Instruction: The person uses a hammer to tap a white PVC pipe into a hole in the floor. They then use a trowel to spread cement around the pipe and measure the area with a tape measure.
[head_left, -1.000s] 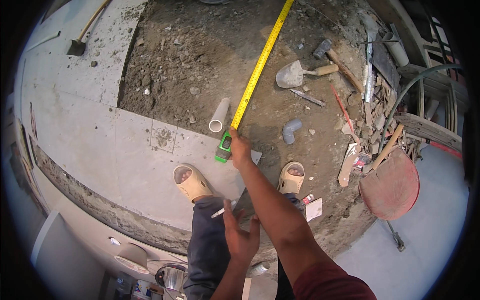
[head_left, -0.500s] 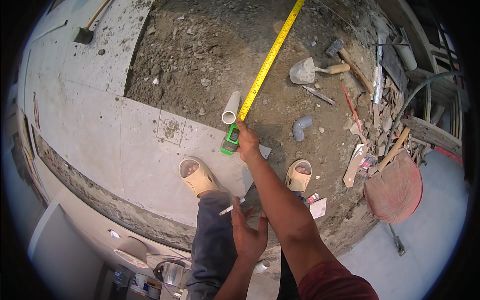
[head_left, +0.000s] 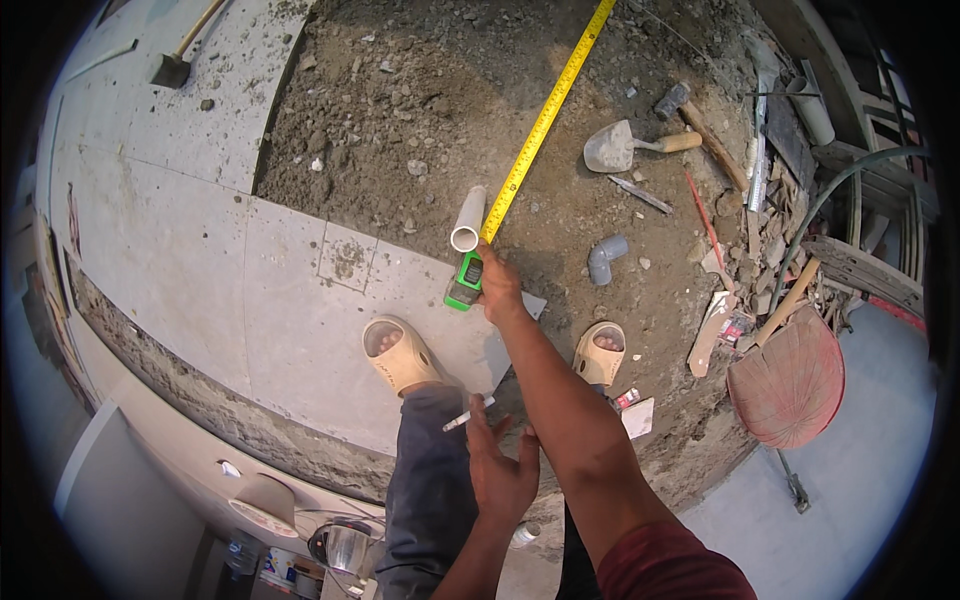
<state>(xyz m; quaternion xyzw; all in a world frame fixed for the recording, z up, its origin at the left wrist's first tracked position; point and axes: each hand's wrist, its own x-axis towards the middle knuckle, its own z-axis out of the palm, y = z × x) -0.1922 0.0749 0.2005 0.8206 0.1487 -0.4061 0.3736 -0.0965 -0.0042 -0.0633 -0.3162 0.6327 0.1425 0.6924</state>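
My right hand (head_left: 500, 285) grips the green and black case of a tape measure (head_left: 465, 280) at the edge of the grey tiles. From the case its yellow blade (head_left: 545, 120) stretches away over the bare soil toward the far side. Beside the blade, an upright piece of white pipe (head_left: 466, 236) shows its open end. Nearer to me, my left hand (head_left: 502, 478) has a white cigarette (head_left: 467, 414) pinched between its fingers, with the thumb apart. That hand is close to my right forearm, above my left trouser leg.
On the soil to the right lie a trowel (head_left: 612, 147), a hammer (head_left: 712, 140) and a grey pipe elbow (head_left: 605, 258). Rubble surrounds a reddish shovel blade (head_left: 788, 380) farther right. A mallet (head_left: 170, 70) rests on the grey tiles (head_left: 170, 230) at the far left.
The whole view has shifted very slightly. Both hands keep their holds, and the tape blade stays stretched out.
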